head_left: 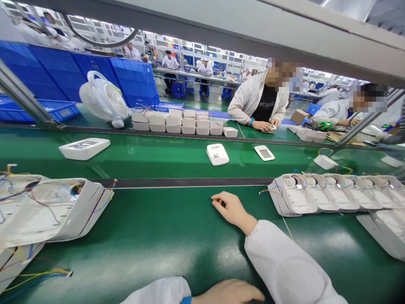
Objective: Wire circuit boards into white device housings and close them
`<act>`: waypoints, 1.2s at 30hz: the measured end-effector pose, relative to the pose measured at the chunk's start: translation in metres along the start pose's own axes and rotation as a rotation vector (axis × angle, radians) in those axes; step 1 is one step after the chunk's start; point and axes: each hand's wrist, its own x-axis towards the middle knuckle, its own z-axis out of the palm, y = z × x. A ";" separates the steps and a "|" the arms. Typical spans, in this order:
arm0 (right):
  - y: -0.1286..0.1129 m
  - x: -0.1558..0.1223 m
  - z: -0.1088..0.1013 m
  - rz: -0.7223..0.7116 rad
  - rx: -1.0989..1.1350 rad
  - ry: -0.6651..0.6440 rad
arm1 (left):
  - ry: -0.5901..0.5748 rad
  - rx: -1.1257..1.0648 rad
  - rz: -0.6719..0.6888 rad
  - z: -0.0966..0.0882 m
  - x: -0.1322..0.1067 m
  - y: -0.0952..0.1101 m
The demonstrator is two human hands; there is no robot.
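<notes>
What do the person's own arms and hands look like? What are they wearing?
The left sleeve and right sleeve are both white, long and loose. A blue band peeks out at the left wrist. The left hand and right hand wear no gloves.

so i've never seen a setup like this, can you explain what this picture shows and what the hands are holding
There's no machine arm here, just a person's two bare hands. The one picture comes from a camera on that person's head, looking forward and down. The right hand is over the green bench, its fingers loosely curled, nothing visible in it. The left hand is partly cut off by the bottom edge; I can't see anything held there. White shells with coloured wires sit on both sides. Beyond a dark rail, white devices lie on a green strip. Farther back is a co-worker.
</notes>
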 end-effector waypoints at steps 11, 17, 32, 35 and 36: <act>0.000 -0.001 0.001 -0.005 -0.004 0.005 | 0.009 -0.012 -0.020 0.001 0.000 -0.002; 0.000 0.000 0.000 -0.008 0.001 0.009 | 0.005 -0.006 -0.029 0.000 0.001 -0.001; 0.001 -0.001 0.001 -0.013 -0.002 0.012 | 0.060 -0.016 0.032 0.005 0.000 -0.009; 0.001 -0.001 0.001 -0.012 -0.014 0.013 | 0.120 -0.003 0.140 0.004 -0.005 -0.006; 0.000 -0.001 0.001 -0.011 -0.020 0.014 | 0.137 0.013 0.195 0.001 -0.007 -0.004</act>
